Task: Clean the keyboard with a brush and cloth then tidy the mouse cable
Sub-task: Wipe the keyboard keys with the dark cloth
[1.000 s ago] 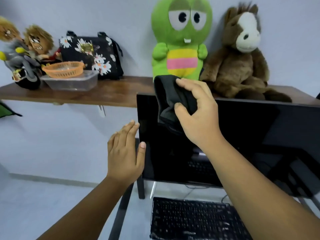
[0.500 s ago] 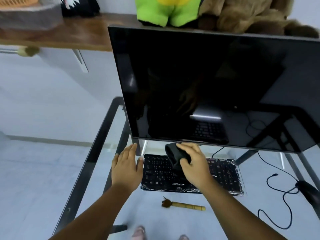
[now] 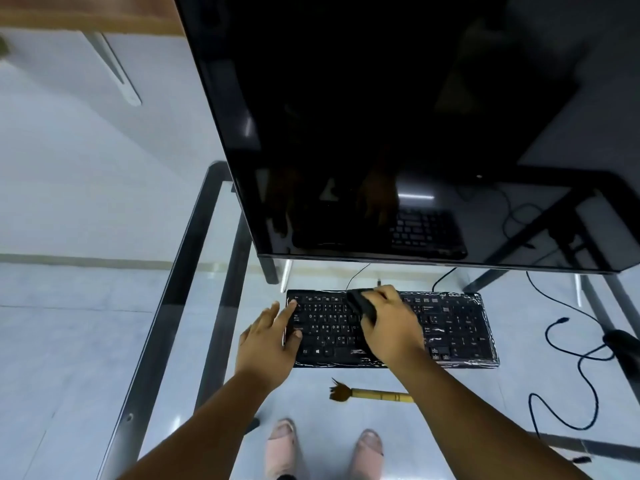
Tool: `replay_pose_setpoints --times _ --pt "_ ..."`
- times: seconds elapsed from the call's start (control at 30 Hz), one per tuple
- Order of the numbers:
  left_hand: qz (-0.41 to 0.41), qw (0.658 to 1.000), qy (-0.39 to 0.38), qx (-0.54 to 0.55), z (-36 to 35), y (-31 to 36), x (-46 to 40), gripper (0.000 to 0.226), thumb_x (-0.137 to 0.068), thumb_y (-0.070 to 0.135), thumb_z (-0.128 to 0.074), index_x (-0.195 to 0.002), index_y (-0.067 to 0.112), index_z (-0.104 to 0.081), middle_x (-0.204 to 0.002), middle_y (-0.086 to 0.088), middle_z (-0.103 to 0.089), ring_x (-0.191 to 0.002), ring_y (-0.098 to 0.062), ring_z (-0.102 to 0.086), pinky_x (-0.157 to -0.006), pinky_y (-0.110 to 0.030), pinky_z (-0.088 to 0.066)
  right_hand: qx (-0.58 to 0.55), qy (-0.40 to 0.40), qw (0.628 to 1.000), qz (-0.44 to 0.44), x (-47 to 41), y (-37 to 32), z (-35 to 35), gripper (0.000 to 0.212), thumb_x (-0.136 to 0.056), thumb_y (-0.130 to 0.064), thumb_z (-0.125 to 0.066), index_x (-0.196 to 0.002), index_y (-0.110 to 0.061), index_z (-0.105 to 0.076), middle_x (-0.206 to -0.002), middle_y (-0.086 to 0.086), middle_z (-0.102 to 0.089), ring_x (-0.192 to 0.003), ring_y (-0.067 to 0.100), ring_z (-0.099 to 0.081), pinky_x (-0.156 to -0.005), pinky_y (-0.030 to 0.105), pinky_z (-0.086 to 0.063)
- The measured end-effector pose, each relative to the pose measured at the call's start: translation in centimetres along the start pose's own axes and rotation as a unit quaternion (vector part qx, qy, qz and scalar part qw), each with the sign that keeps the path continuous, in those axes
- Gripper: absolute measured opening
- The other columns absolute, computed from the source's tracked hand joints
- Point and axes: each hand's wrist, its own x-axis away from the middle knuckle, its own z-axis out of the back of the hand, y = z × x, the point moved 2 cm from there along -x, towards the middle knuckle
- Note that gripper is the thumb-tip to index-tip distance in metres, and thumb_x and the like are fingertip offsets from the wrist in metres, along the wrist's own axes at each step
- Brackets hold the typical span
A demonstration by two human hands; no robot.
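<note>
A black keyboard (image 3: 453,327) lies on the glass desk below the monitor. My right hand (image 3: 389,325) grips a black cloth (image 3: 362,304) and holds it down on the keyboard's middle keys. My left hand (image 3: 272,337) lies flat with straight fingers on the keyboard's left end. A small brush (image 3: 372,395) with a yellow handle and dark bristles lies on the glass in front of the keyboard. The black mouse (image 3: 623,346) sits at the right edge, and its loose cable (image 3: 575,379) snakes across the glass.
A large dark monitor (image 3: 398,133) overhangs the back of the desk. The desk's black metal frame (image 3: 166,323) runs along the left. Through the glass I see my feet (image 3: 325,448) on the floor. A wooden shelf (image 3: 86,12) is at the top left.
The view dropped from the shelf and toys to the desk. My right hand brought the cloth down from in front of the monitor onto the keyboard. My left hand moved onto the keyboard's left end.
</note>
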Motion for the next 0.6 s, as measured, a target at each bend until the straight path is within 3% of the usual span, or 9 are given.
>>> replay_pose_setpoints --times 0.13,0.33,0.53,0.6 --pt "-0.008 1.0 0.01 0.007 -0.3 -0.4 -0.2 0.057 -0.098 0.048 -0.042 -0.151 0.042 -0.02 -0.16 0.006 -0.023 -0.147 -0.015 -0.019 -0.116 -0.038 -0.022 -0.032 0.018 0.999 -0.033 -1.4 -1.2 -0.7 0.036 -0.091 -0.025 -0.054 -0.127 -0.027 -0.058 -0.127 -0.006 -0.047 -0.091 0.025 -0.057 -0.076 0.037 -0.057" --pt "-0.014 1.0 0.018 0.0 -0.2 -0.6 -0.4 0.057 -0.097 0.048 -0.043 -0.15 0.043 -0.023 -0.159 0.006 -0.026 -0.146 -0.015 -0.022 -0.113 -0.037 -0.027 -0.008 -0.01 0.998 0.06 -1.5 -5.0 -1.8 0.042 -0.094 -0.027 -0.05 -0.136 -0.031 -0.051 -0.133 -0.014 -0.044 -0.099 0.021 -0.052 -0.075 0.032 -0.055" --pt "-0.017 1.0 0.008 0.002 -0.1 -1.1 -0.5 0.06 -0.097 0.05 -0.039 -0.152 0.042 -0.014 -0.16 0.01 -0.022 -0.147 -0.013 -0.019 -0.115 -0.036 -0.025 -0.011 0.028 0.998 -0.056 -1.9 -2.4 -0.9 0.032 -0.094 -0.025 -0.049 -0.124 -0.024 -0.06 -0.123 -0.007 -0.048 -0.089 0.022 -0.056 -0.07 0.032 -0.055" --pt "-0.019 1.0 0.007 0.003 -0.2 -1.1 -0.5 0.061 -0.098 0.05 -0.038 -0.152 0.042 -0.012 -0.16 0.01 -0.021 -0.148 -0.013 -0.018 -0.115 -0.036 -0.025 -0.016 0.022 0.998 -0.05 -2.3 -3.6 -1.1 0.032 -0.094 -0.025 -0.05 -0.124 -0.023 -0.06 -0.123 -0.007 -0.048 -0.089 0.021 -0.056 -0.071 0.032 -0.056"
